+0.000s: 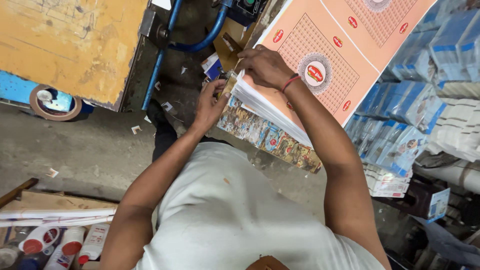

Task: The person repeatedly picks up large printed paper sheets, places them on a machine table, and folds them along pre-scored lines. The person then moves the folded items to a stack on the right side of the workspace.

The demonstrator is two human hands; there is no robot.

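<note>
A thick stack of large printed sheets (330, 55), pale orange with round red emblems and dotted squares, lies tilted in front of me. My right hand (265, 66) rests on the stack's near corner, fingers curled over the lifted edge; a red thread circles the wrist. My left hand (211, 102) pinches the fanned white sheet edges (260, 102) from the side at that same corner. Below the stack, a pile with colourful printed sides (272, 137) shows.
A worn yellow board (75, 42) with a blue metal frame (165, 50) stands at the upper left, a tape roll (52, 102) beneath it. Blue-wrapped paper bundles (415, 105) pile up on the right. Bottles with red caps (65, 245) sit at the lower left by cardboard.
</note>
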